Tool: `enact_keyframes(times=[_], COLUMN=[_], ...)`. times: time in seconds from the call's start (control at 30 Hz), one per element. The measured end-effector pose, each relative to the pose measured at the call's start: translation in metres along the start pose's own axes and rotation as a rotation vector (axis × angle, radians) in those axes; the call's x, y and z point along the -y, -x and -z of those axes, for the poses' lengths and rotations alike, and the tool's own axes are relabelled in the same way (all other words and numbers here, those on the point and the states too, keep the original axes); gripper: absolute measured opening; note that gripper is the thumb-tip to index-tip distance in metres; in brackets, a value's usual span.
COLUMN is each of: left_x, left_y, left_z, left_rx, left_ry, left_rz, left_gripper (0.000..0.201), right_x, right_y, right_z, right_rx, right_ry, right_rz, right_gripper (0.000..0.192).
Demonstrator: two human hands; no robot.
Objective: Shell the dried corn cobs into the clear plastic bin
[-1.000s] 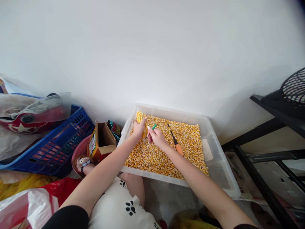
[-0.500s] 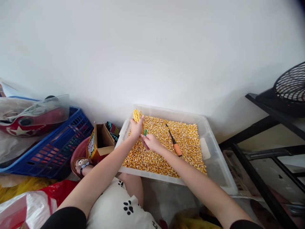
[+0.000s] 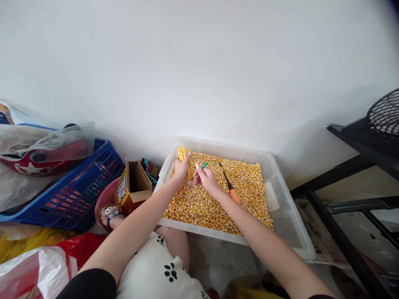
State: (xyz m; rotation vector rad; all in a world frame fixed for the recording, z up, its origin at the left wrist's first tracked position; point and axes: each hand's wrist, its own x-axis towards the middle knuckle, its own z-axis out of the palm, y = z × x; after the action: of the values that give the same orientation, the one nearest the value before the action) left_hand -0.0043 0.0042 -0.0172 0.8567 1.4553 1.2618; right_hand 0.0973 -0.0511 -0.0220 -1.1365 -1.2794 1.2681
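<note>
My left hand [image 3: 181, 168] is wrapped round a corn cob [image 3: 182, 153], whose yellow kernels show above the fingers. Just to its right, my right hand [image 3: 205, 179] grips a small tool with a green handle [image 3: 204, 165]; its working end is hidden by the fingers. The hands are a little apart, over a clear plastic bin [image 3: 289, 207]. Loose corn kernels [image 3: 199, 207] cover most of the bin's floor. On the kernels lies a screwdriver-like tool with a dark shaft and orange handle [image 3: 234, 195], partly behind my right forearm.
Left of the bin stand an open cardboard box [image 3: 139, 196] and a blue basket [image 3: 75, 199] with a red helmet [image 3: 46, 162] in plastic. At right is a black metal frame [image 3: 336, 224] bearing a fan [image 3: 386, 114]. A white wall [image 3: 199, 70] rises behind the bin.
My right hand has moved slightly right, away from the cob, and the green handle has tilted to the right. My left hand still holds the cob. The whole view has shifted slightly.
</note>
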Motion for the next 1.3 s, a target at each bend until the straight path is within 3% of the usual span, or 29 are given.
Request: enact_keyframes(times=[0.43, 0.6, 0.8, 1.07, 1.3], left_x=[0.003, -0.002, 0.001, 0.004, 0.004], left_y=[0.001, 0.002, 0.0, -0.001, 0.005], left_z=[-0.002, 0.0, 0.0, -0.001, -0.004], left_rx=[-0.007, -0.035, 0.001, -0.01, -0.054], left_ry=[-0.047, -0.03, 0.038, 0.046, -0.071], left_rz=[-0.028, -0.054, 0.015, 0.039, 0.041], left_gripper=[0.046, 0.042, 0.046, 0.049, 0.044], right_x=[-0.012, -0.015, -0.002, -0.008, -0.011], right_y=[-0.002, 0.003, 0.0, -0.002, -0.004], right_z=[0.002, -0.003, -0.001, 0.001, 0.005], right_rx=[0.035, 0.167, -0.017, -0.006, 0.041], right_ry=[0.095, 0.126, -0.059, 0.004, 0.108], right_rz=[-0.02, -0.141, -0.041, -0.034, -0.038], right_gripper=[0.045, 0.048, 0.044, 0.044, 0.046])
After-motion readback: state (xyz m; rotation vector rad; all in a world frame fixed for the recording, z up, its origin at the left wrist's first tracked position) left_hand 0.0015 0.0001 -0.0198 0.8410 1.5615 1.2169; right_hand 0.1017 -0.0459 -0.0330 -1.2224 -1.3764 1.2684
